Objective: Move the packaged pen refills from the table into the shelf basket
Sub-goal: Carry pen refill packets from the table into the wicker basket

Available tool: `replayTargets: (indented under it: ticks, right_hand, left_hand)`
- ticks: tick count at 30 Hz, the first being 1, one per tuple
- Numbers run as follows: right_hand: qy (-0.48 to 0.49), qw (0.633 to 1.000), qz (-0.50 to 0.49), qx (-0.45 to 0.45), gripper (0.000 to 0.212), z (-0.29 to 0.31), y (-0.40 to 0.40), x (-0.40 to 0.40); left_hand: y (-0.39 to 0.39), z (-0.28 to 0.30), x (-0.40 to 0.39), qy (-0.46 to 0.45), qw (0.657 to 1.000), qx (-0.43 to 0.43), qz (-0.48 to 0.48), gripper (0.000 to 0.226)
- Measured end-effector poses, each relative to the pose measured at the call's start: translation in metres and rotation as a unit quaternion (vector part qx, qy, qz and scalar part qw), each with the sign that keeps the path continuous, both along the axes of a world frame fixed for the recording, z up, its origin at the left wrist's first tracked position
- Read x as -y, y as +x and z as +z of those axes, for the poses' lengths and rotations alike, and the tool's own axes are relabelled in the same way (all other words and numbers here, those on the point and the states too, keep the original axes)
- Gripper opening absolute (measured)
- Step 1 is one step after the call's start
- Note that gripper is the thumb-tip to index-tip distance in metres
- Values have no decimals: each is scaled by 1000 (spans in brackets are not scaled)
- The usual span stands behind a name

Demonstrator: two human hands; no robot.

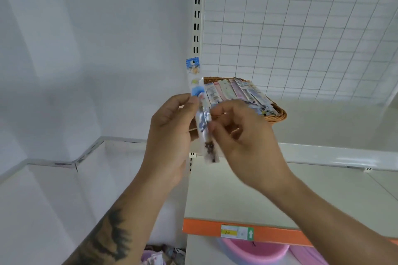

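I hold one long packaged pen refill (202,112) upright in front of the shelf, its blue printed top rising above my fingers. My left hand (170,135) pinches its left edge between thumb and fingertips. My right hand (243,137) curls its fingers against the pack's right side. Just behind them a woven brown basket (279,115) stands on the upper shelf, with several refill packs (237,92) laid side by side in it. My hands hide the basket's front left rim.
A white wire grid panel (301,38) backs the shelf, beside a slotted upright post (197,13). A lower shelf with an orange edge strip (269,232) juts out below my arms. Pink tubs (256,251) and more packs (159,258) lie underneath.
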State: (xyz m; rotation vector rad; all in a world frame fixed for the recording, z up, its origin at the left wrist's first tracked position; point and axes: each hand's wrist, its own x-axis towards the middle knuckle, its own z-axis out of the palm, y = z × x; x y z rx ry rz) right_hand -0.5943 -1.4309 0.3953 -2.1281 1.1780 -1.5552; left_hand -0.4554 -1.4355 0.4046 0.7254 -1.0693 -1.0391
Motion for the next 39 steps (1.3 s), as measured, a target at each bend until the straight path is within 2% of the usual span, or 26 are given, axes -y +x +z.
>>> replayTargets:
  ticks: [2, 3, 5, 7, 8, 9, 10, 13, 17, 20, 24, 26, 29, 32, 36, 39]
  right_hand:
    - [3, 999, -34, 1, 20, 25, -3, 9]
    - [3, 998, -57, -5, 18, 40, -6, 17]
    - [24, 995, -93, -23, 16, 70, -12, 40]
    - [77, 987, -124, -67, 17, 94, -16, 67]
    - [110, 980, -134, -100, 18, 101, -17, 79]
    - [145, 970, -138, -136, 19, 104, -16, 88]
    - [177, 959, -140, -169, 20, 105, -15, 96]
    - [239, 925, -163, -246, 23, 99, -9, 111]
    - [244, 904, -212, -282, 34, 92, 1, 115]
    - [223, 899, -246, -285, 38, 93, 6, 109]
    - [204, 912, -243, -261, 30, 90, 1, 97]
    - [175, 926, -235, -237, 26, 85, -2, 85]
    - [68, 945, -246, -203, 20, 69, -8, 61]
    - [-41, 941, -267, -204, 29, 36, -13, 27]
    - [-93, 925, -262, -260, 39, -18, -22, -30]
    - [-92, 931, -219, -277, 41, -59, -29, -74]
  left_hand:
    - [11, -18, 4, -52, 989, 94, 100, 12]
    - [18, -31, 6, -86, 970, 160, 160, 10]
    - [31, -62, 13, -158, 898, 327, 250, 18]
    - [38, -94, 23, -204, 798, 500, 267, 39]
    - [39, -107, 26, -213, 758, 557, 262, 49]
    - [40, -118, 29, -215, 735, 591, 252, 56]
    - [42, -127, 31, -215, 727, 606, 242, 61]
    - [49, -142, 38, -228, 713, 616, 243, 66]
    - [49, -145, 42, -240, 708, 615, 252, 68]
    - [48, -146, 43, -236, 711, 612, 254, 69]
    - [50, -149, 45, -234, 723, 603, 244, 69]
    - [52, -148, 42, -226, 723, 609, 235, 70]
    - [55, -144, 28, -173, 727, 629, 212, 74]
    - [55, -137, 4, -99, 744, 641, 156, 75]
    - [56, -133, -41, -47, 721, 676, 143, 70]
    - [52, -140, -91, -17, 709, 684, 168, 70]
